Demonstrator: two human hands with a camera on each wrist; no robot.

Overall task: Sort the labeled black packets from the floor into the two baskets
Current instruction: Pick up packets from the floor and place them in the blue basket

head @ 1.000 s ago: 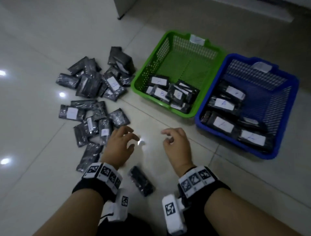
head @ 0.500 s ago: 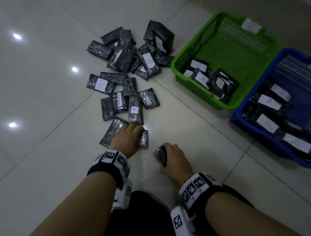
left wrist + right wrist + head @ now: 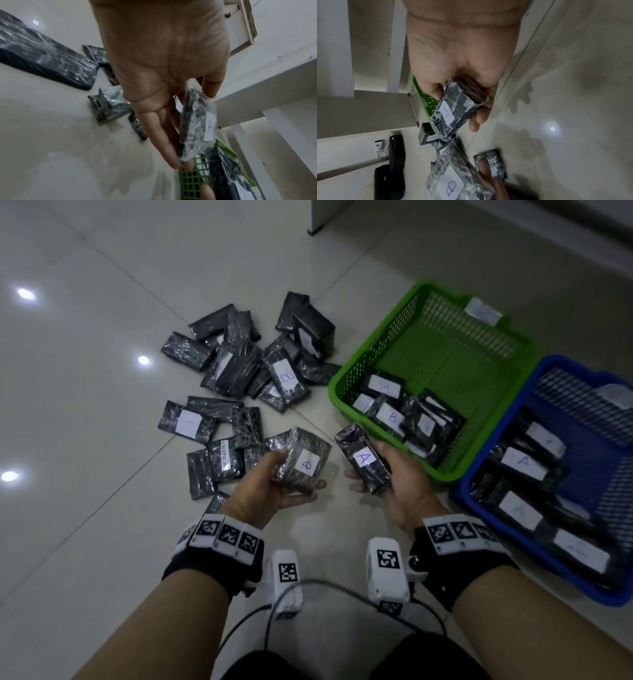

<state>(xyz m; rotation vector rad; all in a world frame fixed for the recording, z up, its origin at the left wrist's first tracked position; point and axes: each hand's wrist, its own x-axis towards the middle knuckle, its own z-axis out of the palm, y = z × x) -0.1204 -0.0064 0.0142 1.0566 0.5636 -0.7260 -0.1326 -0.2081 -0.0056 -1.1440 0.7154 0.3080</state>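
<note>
Palms up, the left hand [image 3: 274,491] cradles the B packet [image 3: 301,462] and the right hand [image 3: 394,484] grips the A packet [image 3: 363,462], labels upward for reading, green basket [image 3: 363,361] at one o'clock, blue basket [image 3: 479,508] at three.

Bare floor: the pale glossy tiled floor [image 3: 85,440] lies open left of the pile and around both wrists.
Ahead: a scattered pile of black plastic-wrapped packets [image 3: 239,371] covers the tiles beyond the hands.
Right: the green perforated plastic basket [image 3: 370,361] touches the blue perforated plastic basket [image 3: 472,484]; their raised walls block low passage.
Inside baskets: packets fill the near ends; the far ends are open.
</note>
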